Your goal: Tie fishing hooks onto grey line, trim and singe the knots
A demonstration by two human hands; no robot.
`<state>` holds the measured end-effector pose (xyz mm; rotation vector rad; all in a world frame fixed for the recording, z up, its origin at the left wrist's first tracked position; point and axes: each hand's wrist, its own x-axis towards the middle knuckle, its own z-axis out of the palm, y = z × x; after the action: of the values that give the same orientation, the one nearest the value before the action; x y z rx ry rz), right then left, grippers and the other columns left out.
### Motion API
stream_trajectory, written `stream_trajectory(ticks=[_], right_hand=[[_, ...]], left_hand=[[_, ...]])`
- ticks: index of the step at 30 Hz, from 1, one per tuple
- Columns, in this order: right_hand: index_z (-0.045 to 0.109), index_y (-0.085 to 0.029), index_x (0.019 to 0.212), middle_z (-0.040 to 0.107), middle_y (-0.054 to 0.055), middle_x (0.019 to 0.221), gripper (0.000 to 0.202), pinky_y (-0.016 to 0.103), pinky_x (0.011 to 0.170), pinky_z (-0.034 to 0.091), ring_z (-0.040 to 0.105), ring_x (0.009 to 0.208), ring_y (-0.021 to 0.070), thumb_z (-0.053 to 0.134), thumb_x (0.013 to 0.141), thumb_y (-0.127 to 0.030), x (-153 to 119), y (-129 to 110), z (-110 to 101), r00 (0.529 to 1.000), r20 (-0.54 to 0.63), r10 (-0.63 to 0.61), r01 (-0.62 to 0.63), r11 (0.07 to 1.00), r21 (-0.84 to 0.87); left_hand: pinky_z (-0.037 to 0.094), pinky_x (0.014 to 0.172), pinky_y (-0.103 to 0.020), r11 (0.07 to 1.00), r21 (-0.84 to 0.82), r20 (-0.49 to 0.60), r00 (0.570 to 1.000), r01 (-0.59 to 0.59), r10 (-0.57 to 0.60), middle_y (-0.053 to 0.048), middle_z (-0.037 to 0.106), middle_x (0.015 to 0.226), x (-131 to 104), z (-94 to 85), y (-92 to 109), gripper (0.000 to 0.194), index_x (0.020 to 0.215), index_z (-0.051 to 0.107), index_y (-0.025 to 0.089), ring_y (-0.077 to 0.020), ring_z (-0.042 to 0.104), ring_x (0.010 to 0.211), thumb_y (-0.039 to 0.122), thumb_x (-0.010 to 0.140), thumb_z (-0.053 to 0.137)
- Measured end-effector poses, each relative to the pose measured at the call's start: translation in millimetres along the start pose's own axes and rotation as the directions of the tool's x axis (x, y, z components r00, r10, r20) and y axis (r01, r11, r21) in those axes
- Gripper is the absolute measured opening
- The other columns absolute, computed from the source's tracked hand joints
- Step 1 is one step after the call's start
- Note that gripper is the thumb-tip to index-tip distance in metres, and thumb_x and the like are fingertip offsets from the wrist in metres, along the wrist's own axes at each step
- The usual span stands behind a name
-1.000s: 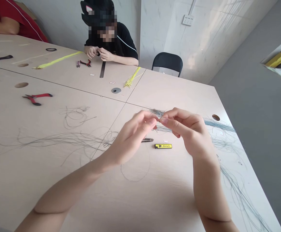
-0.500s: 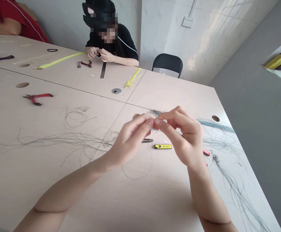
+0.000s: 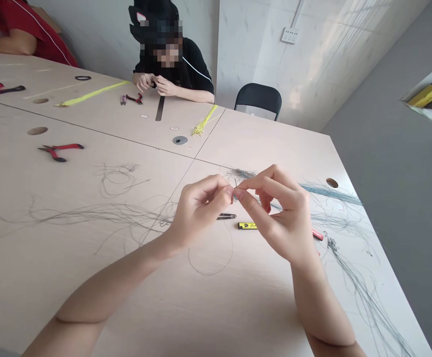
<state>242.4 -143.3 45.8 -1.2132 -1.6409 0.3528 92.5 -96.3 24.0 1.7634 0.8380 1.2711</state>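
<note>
My left hand point(image 3: 201, 210) and my right hand point(image 3: 283, 210) meet above the table, thumb and forefinger of each pinched together. Between the fingertips is a thin dark thread point(image 3: 236, 183); its small end sticks up, and the rest is hidden. A fine loop of thread point(image 3: 210, 273) hangs or lies below my left hand. Partly covered by my right hand is a yellow lighter point(image 3: 246, 225). Dark snips point(image 3: 227, 216) lie just beside my left hand. Behind the hands sits a tangle of dark threads point(image 3: 243, 173).
Long grey threads point(image 3: 108, 214) spread at left, with red pliers point(image 3: 60, 148) beyond. Blue-grey bundles point(image 3: 331, 193) and a red lighter point(image 3: 317, 234) lie at right. Across the table point(image 3: 134, 307), a person in black works near a ruler point(image 3: 160, 109); a red sleeve point(image 3: 48, 37) shows at far left.
My fingertips have shifted slightly down and left, and a short dark thread end now shows between them. My right hand has turned a little and covers more of the yellow lighter.
</note>
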Motion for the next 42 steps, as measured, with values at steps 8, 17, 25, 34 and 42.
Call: stream_trajectory(ticks=[8, 17, 25, 34, 42], right_hand=[[0.072, -0.022, 0.083, 0.057, 0.000, 0.085, 0.007, 0.028, 0.060, 0.043, 0.047, 0.065, 0.0099, 0.069, 0.087, -0.027, 6, 6, -10, 0.972, 0.139, 0.191, -0.213, 0.962, 0.170], [0.066, -0.020, 0.076, 0.058, 0.001, 0.082, 0.013, 0.028, 0.062, 0.042, 0.052, 0.071, 0.0119, 0.069, 0.086, -0.028, 11, 12, -11, 0.934, 0.184, 0.306, -0.349, 0.895, 0.280], [0.067, -0.019, 0.075, 0.059, 0.000, 0.079, 0.013, 0.027, 0.058, 0.040, 0.046, 0.063, 0.0101, 0.070, 0.084, -0.028, 12, 13, -9, 0.928, 0.158, 0.339, -0.369, 0.899, 0.235], [0.070, -0.020, 0.078, 0.059, 0.000, 0.080, 0.011, 0.026, 0.059, 0.041, 0.048, 0.064, 0.0098, 0.069, 0.086, -0.027, 9, 10, -9, 0.929, 0.214, 0.301, -0.345, 0.915, 0.209], [0.073, -0.020, 0.080, 0.060, 0.001, 0.083, 0.010, 0.026, 0.060, 0.044, 0.053, 0.069, 0.0114, 0.070, 0.087, -0.027, 7, 7, -11, 0.932, 0.219, 0.288, -0.340, 0.905, 0.255]], left_hand=[[0.027, 0.044, -0.021, 0.999, -0.013, 0.162, 0.986, 0.029, -0.027, 0.007, 0.039, 0.050, -2, -2.9, 0, 0.027, 0.058, 0.044, 0.019, -0.0063, 0.030, 0.048, 0.017, 0.083, 0.053], [0.042, 0.058, -0.025, 0.988, 0.151, 0.184, 0.982, 0.018, -0.046, 0.003, 0.046, 0.059, 2, -7.4, 4, 0.035, 0.057, 0.050, 0.019, -0.0112, 0.045, 0.060, 0.029, 0.090, 0.056], [0.043, 0.109, -0.048, 0.936, 0.040, 0.189, 0.922, -0.351, 0.338, -0.004, 0.071, 0.113, 1, -30.0, 14, 0.043, 0.063, 0.070, 0.028, -0.0246, 0.053, 0.125, 0.045, 0.098, 0.051], [0.054, 0.097, -0.032, 0.995, 0.001, -0.001, 0.995, -0.098, 0.098, -0.003, 0.071, 0.113, -4, -14.4, 10, 0.021, 0.113, 0.066, 0.027, -0.0161, 0.066, 0.108, 0.029, 0.093, 0.066], [0.057, 0.075, -0.025, 0.994, 0.070, 0.127, 0.988, 0.084, -0.092, -0.002, 0.076, 0.092, 3, -15.9, 14, 0.013, 0.091, 0.073, 0.024, -0.0154, 0.070, 0.084, 0.033, 0.093, 0.064]])
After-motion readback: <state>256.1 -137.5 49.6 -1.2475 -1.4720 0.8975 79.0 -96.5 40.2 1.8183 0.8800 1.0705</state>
